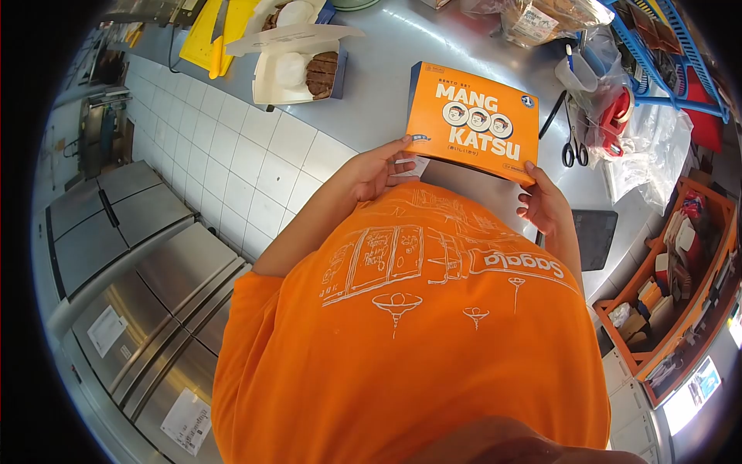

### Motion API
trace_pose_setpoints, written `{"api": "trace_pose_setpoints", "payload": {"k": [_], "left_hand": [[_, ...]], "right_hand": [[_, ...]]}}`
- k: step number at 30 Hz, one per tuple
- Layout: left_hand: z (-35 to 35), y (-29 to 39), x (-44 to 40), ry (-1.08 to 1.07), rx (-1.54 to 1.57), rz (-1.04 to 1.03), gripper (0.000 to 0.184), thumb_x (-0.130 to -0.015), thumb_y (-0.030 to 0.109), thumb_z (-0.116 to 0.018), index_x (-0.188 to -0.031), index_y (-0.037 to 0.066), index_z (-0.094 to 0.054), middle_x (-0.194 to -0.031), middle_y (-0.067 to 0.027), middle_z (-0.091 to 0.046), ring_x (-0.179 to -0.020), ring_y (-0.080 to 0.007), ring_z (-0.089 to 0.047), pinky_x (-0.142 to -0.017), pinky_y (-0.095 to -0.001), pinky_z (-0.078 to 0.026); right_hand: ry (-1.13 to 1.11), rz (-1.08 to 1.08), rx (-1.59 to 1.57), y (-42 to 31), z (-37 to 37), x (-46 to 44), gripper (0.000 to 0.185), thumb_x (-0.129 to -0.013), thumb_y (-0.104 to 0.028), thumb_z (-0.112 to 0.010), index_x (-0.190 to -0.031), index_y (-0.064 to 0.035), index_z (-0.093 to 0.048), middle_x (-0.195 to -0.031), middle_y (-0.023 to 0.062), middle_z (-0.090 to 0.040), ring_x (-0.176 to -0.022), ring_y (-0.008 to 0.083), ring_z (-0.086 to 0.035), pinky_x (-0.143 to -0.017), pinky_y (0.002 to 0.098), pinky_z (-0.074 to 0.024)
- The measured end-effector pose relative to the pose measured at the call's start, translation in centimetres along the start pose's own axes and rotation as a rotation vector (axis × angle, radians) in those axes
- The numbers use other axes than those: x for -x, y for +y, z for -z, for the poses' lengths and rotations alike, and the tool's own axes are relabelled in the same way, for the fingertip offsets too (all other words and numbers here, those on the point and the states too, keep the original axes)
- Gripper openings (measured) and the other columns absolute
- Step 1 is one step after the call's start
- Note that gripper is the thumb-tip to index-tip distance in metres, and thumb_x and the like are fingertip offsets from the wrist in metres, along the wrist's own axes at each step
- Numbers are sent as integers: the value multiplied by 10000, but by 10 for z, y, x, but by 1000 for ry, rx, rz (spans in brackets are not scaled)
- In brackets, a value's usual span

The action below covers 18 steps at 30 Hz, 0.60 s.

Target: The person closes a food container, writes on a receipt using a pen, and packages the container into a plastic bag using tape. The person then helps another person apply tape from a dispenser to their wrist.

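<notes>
An orange bento box (473, 124) printed "MANG KATSU" is in front of me, lid closed, at the near edge of the steel table (371, 77). My left hand (383, 168) grips its near left corner, thumb at the edge and fingers curled below. On the near right corner is my right hand (546, 198), its thumb against the side and its fingers bent underneath. Both hands hold the box, and its underside is hidden. To the left stands an open bento box (267, 87) with rice and browned, sliced meat inside. Another open food box (259, 22) sits behind it.
Left of the food boxes, a knife (219, 35) lies on a yellow cutting board (202, 46). Black-handled scissors (575, 147), a red tape dispenser (616, 124), plastic bags and a blue basket (672, 85) are at the right. Steel refrigerators (154, 301) stand at the left.
</notes>
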<state>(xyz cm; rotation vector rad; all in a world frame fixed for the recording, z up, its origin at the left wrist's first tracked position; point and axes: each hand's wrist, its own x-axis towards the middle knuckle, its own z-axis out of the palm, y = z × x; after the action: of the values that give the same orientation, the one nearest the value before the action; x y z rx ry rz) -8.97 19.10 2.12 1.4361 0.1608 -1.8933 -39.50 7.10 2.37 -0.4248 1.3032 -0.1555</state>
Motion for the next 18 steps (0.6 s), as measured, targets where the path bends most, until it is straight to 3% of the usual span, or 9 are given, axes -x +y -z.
{"api": "trace_pose_setpoints", "payload": {"k": [4,8,10,14,18], "left_hand": [[3,-2,0,-1,73,-48,396,-854,406,-673,-1099,117,-559,-1017,-23,-485,-1005,-205,-519,-889,-368,-498],[-3,0,5,92,39,62,463,-864,396,-662,-1194,102,-526,-1038,-37,-475,-1032,-195,-506,-928,-371,-486],[-2,-2,7,15,73,81,465,-884,378,-638,-1219,82,-511,-1052,-49,-503,-1050,-190,-511,-931,-359,-485],[4,-12,-3,-124,109,-106,440,-923,344,-588,-1221,34,-499,-1094,-88,-555,-1081,-192,-529,-930,-316,-488],[5,-21,-11,-103,160,-150,394,-937,314,-567,-1184,13,-505,-1115,-114,-567,-1073,-193,-560,-930,-268,-490]], "right_hand": [[-29,-38,-57,3,7,0,439,-781,-505,-695,-1005,-157,-549,-831,-32,-435,-689,118,-421,-555,283,-410],[-11,-28,-136,13,10,-3,429,-795,-439,-714,-1062,-133,-576,-910,12,-445,-826,168,-459,-709,342,-439],[-45,-18,-194,21,11,-8,419,-815,-412,-705,-1083,-121,-566,-932,27,-472,-880,197,-490,-793,357,-456],[-104,88,-330,39,15,-24,436,-865,-336,-663,-1145,-28,-532,-1049,98,-541,-1030,251,-532,-948,379,-442],[-112,216,-414,47,3,-23,451,-903,-280,-616,-1189,47,-497,-1135,163,-561,-1110,263,-537,-1011,384,-419]]}}
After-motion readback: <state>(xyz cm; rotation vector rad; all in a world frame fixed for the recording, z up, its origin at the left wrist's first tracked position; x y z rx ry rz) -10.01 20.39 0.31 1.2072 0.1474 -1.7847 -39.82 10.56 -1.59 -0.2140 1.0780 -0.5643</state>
